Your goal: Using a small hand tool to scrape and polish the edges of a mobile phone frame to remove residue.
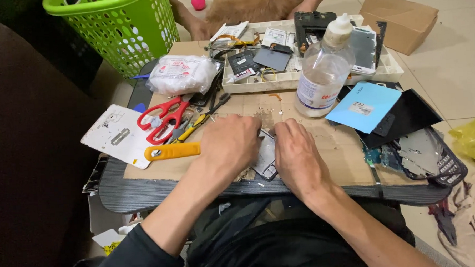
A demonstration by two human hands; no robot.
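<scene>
Between both hands (264,143), phone frame (265,164) lengthwise away.

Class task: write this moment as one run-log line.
left hand: on phone part | right hand: on same part | surface: cardboard sheet | nearby: red scissors, clear bottle

Lying flat on the cardboard sheet (322,141) covering the tabletop (145,194): a small, flat, grey phone part (265,161), roughly rectangular, dark-edged near its lower end. Sitting between the left hand (230,144) and right hand (297,152), near the tabletop's front edge. Being largely covered by both hands; finer detail not discernible.
</scene>
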